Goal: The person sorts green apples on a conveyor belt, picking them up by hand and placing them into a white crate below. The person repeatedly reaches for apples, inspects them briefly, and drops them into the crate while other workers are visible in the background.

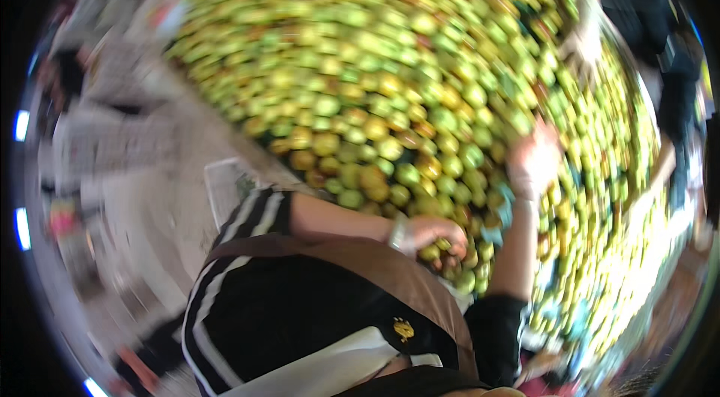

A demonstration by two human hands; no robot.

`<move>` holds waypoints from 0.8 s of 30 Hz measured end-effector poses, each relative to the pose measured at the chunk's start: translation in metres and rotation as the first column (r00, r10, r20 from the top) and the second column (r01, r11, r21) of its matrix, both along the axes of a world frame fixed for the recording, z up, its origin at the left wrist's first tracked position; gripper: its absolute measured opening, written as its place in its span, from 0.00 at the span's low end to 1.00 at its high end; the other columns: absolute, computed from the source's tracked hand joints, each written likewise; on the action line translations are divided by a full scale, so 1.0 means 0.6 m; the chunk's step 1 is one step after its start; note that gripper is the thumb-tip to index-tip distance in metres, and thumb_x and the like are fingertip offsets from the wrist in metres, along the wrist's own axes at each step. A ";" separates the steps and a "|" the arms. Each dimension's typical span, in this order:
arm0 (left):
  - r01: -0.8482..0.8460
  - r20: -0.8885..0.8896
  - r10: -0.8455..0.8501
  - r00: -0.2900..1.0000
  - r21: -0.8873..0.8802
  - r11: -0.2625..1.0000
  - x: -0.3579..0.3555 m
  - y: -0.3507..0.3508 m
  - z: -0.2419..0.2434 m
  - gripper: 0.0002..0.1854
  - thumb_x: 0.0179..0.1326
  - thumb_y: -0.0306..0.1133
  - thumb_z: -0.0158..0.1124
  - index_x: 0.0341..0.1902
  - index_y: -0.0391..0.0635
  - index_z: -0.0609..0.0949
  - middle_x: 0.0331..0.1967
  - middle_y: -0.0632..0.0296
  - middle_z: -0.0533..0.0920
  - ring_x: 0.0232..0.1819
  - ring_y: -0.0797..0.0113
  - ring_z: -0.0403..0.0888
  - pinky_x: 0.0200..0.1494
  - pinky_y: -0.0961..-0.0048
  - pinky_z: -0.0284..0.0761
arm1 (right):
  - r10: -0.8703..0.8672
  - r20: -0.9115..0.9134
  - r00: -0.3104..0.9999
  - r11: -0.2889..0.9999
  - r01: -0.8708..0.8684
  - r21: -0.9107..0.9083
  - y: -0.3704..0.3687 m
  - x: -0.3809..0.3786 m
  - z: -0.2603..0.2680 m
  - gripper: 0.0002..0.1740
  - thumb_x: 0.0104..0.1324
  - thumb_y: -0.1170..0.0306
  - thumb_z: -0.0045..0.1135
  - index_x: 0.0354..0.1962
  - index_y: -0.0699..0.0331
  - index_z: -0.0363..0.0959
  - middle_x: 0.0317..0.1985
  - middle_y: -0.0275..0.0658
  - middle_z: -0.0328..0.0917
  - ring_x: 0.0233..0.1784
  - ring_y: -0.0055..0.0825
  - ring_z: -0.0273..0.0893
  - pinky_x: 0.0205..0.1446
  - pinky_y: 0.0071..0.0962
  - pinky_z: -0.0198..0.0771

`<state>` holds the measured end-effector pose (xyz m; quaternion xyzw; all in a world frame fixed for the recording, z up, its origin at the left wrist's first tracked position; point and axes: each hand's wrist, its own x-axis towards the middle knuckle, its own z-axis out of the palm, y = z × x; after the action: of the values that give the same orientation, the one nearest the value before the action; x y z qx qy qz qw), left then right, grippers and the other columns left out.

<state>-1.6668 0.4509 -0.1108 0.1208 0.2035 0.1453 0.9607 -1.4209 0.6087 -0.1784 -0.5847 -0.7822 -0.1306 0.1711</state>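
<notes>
A broad heap of small round green and yellowish fruits (pixel 388 146), some with reddish patches, fills the middle and right of the view. Low in the middle, my left hand (pixel 439 238) curls around a few of the fruits near the heap's edge; a pale band circles that wrist. My right hand (pixel 534 158) reaches farther out over the heap, its fingers blurred and overlit, so what it touches or holds cannot be told. Bluish scraps (pixel 500 217) lie among the fruits beside my right forearm.
At upper right another person's hand (pixel 582 53) reaches onto the heap. Pale crates (pixel 124 141) stand at the left, blurred. A white-rimmed container (pixel 222 189) is near my left sleeve. Another person's arm (pixel 138 366) shows at lower left, and further people at the right edge.
</notes>
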 end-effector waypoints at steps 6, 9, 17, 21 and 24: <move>0.116 -0.049 -0.122 0.991 -0.107 0.987 -0.004 0.024 0.016 0.12 0.52 0.35 0.59 0.17 0.44 0.71 0.29 0.59 0.75 0.34 0.66 0.73 0.32 0.76 0.70 | -0.135 -0.106 0.985 0.958 0.103 -0.267 -0.036 -0.236 0.085 0.34 0.60 0.46 0.60 0.59 0.55 0.68 0.64 0.54 0.61 0.71 0.52 0.54 0.68 0.71 0.44; 0.192 -0.055 -0.194 0.980 -0.030 0.981 -0.009 0.028 0.017 0.13 0.53 0.36 0.57 0.17 0.44 0.70 0.27 0.58 0.73 0.35 0.67 0.70 0.34 0.75 0.68 | -0.106 -0.135 0.985 0.941 0.055 -0.335 -0.018 -0.292 0.064 0.37 0.66 0.40 0.46 0.65 0.54 0.65 0.72 0.57 0.52 0.77 0.57 0.43 0.72 0.73 0.33; 0.317 -0.156 -0.311 0.938 0.018 0.948 -0.029 0.034 -0.001 0.14 0.58 0.38 0.58 0.22 0.43 0.75 0.31 0.57 0.75 0.32 0.68 0.71 0.39 0.76 0.68 | 0.269 -0.911 0.313 0.554 -0.824 -0.120 -0.043 -0.321 0.119 0.26 0.68 0.56 0.54 0.61 0.55 0.71 0.52 0.48 0.79 0.60 0.42 0.74 0.71 0.42 0.60; 0.121 -0.085 -0.110 0.990 0.131 0.984 -0.052 0.039 0.013 0.18 0.62 0.44 0.56 0.21 0.45 0.73 0.33 0.58 0.75 0.32 0.68 0.71 0.39 0.74 0.69 | -0.037 -0.896 0.442 0.804 -0.520 -0.289 0.015 -0.151 0.151 0.15 0.64 0.72 0.56 0.49 0.60 0.80 0.42 0.38 0.84 0.37 0.28 0.84 0.43 0.26 0.79; -0.022 -0.084 0.031 0.996 0.106 0.994 -0.070 0.062 0.032 0.18 0.63 0.44 0.55 0.21 0.47 0.72 0.32 0.58 0.74 0.32 0.68 0.70 0.37 0.73 0.67 | -0.227 -0.894 0.386 0.859 -0.352 -0.371 0.091 -0.064 0.144 0.19 0.69 0.77 0.51 0.56 0.69 0.75 0.50 0.36 0.82 0.53 0.20 0.76 0.60 0.20 0.69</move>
<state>-1.7086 0.4880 -0.0917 0.1745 0.2380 0.1633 0.9414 -1.4590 0.6631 -0.0918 -0.5481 -0.5810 0.4318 0.4191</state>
